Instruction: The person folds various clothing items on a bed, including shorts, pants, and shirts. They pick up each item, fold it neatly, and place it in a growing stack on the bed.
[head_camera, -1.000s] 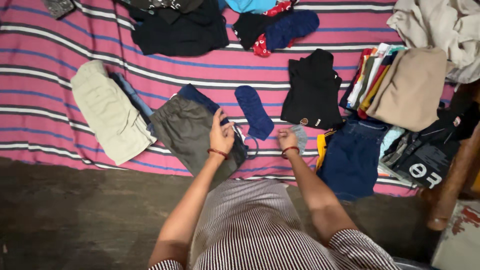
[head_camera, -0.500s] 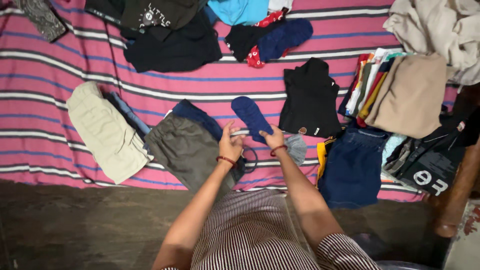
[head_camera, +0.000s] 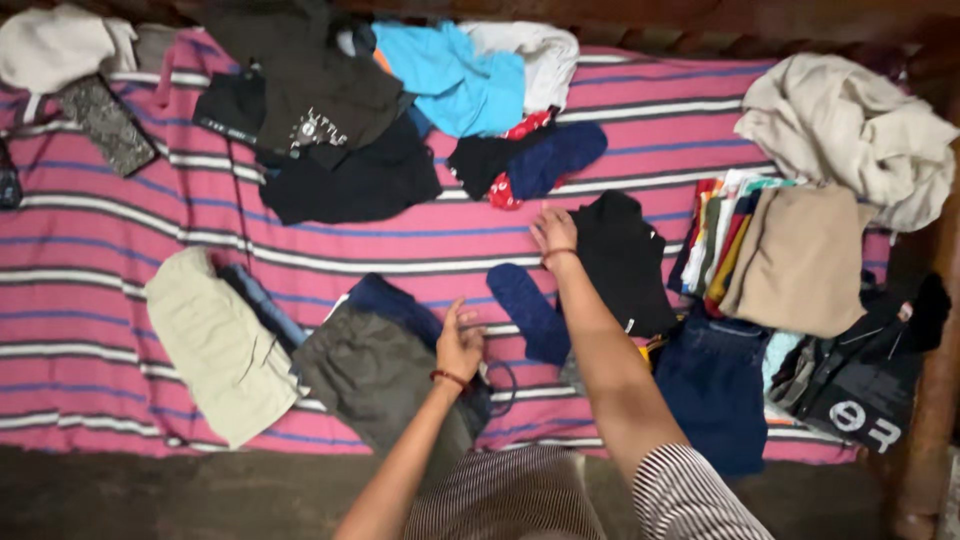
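Observation:
My right hand (head_camera: 553, 229) is stretched forward over the striped pink bedsheet (head_camera: 90, 250), fingers spread, empty, just short of a dark blue sock (head_camera: 556, 158) lying on red and black cloth. Its forearm passes over a second dark blue sock (head_camera: 527, 310) and beside a folded black garment (head_camera: 625, 262). My left hand (head_camera: 459, 343) rests open on the edge of folded grey-green shorts (head_camera: 375, 372), near a navy folded piece (head_camera: 394, 304). It holds nothing.
Folded cream trousers (head_camera: 215, 345) lie at left. A stack of folded coloured clothes with a tan top (head_camera: 795, 258) sits at right, jeans (head_camera: 712, 385) below it. Unfolded dark, turquoise and white clothes (head_camera: 400, 90) fill the far side; a beige heap (head_camera: 850, 125) is far right.
My right hand left the blue sock near me and reached forward toward the far sock pile. The view tilted up, showing more of the far side. My left hand stayed by the shorts.

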